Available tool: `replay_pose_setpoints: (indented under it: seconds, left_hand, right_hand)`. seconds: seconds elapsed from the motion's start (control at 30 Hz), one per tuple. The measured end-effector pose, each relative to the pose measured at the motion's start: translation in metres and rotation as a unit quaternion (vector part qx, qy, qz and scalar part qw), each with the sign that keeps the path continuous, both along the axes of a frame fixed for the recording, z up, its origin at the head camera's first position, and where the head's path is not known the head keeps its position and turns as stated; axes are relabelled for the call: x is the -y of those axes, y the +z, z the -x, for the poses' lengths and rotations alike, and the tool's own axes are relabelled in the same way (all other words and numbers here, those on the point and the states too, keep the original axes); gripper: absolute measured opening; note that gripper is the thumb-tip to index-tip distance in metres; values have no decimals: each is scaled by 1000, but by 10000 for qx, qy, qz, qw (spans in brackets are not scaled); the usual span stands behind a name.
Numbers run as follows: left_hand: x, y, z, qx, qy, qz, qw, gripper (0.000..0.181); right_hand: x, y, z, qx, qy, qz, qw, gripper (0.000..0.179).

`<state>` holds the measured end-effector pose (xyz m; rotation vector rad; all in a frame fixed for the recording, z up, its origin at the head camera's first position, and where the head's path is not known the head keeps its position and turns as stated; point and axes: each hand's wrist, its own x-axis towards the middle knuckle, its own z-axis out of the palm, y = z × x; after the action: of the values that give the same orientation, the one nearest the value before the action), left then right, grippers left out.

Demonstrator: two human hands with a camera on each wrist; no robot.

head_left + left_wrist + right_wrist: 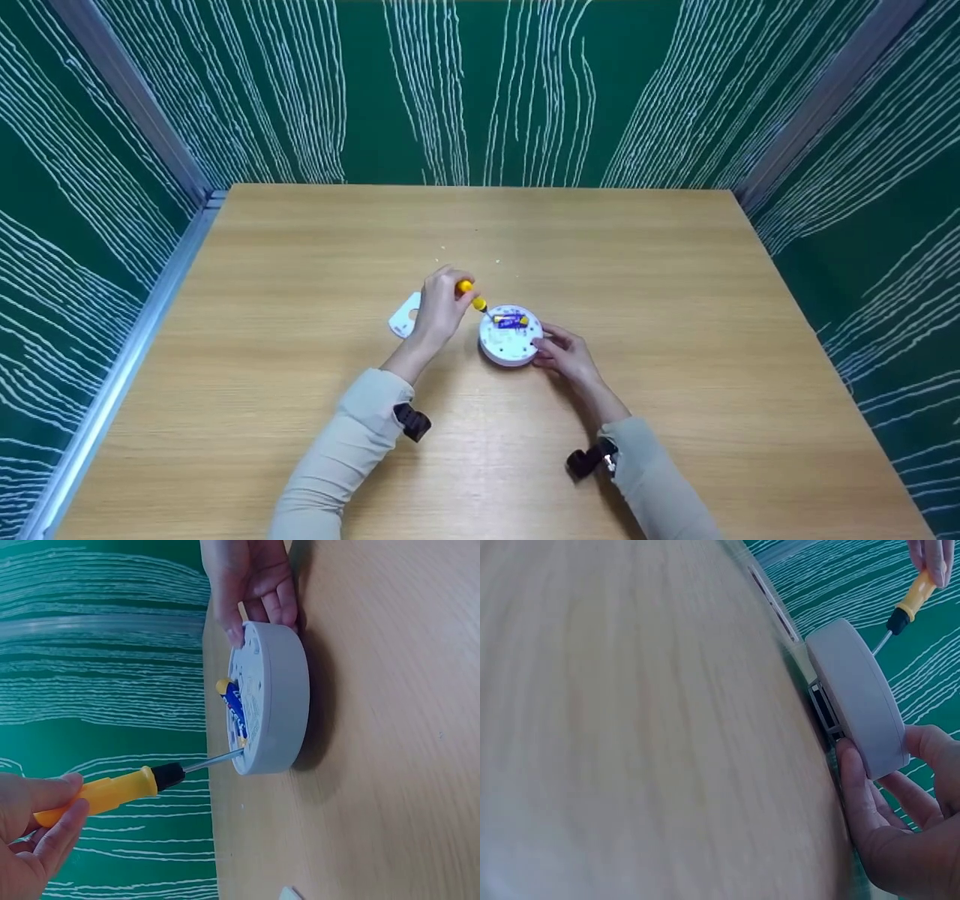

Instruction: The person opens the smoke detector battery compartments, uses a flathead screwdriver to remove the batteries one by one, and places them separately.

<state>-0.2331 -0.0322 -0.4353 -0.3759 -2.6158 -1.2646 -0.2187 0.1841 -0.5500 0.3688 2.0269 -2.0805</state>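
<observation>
My left hand (441, 306) pinches the yellow handle of a screwdriver (124, 790). Its metal shaft slants down to the left edge of a white round device (510, 348), resembling a smoke alarm. The tip meets the device's face beside one end of a blue and yellow battery (511, 322). In the left wrist view that battery (234, 706) sits tilted, its far end raised out of the face. My right hand (568, 355) grips the device by its right rim, thumb on the face and fingers beneath. The right wrist view shows the device's side (855, 690) held tipped off the table.
A flat white plate (402, 321) with a hole lies left of the device, partly behind my left hand. Tiny white crumbs are scattered beyond the hands on the wooden table (637, 277). Green walls with white lines surround the table.
</observation>
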Motion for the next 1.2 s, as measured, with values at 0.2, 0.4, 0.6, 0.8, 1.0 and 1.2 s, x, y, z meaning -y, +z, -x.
replay_pose_setpoints:
  seconds: [0.2,0.4,0.6,0.8,1.0,1.2]
  left_hand:
    - [5,-7,-3,-160,108,-204,9996,18]
    - [12,-14,-5,-323,243,-412,9983,18]
    - [23,-25,-10,-429,409,-640,9962,17]
    - [32,-36,-14,-422,561,-730,9949,17]
    - [38,-48,-17,-796,602,-849,9914,15]
    - [42,-59,-22,-586,859,-916,9904,17]
  right_hand:
    - [-1,1,0,86,16,83,9999,46]
    - [-1,0,0,114,7,127,9999,47]
    - [-1,0,-1,-47,38,218,9997,46]
    - [0,0,-2,-200,5,318,9993,44]
    - [0,-1,-2,-170,-50,253,9995,43]
    - [0,-1,-3,-74,-105,188,9997,44]
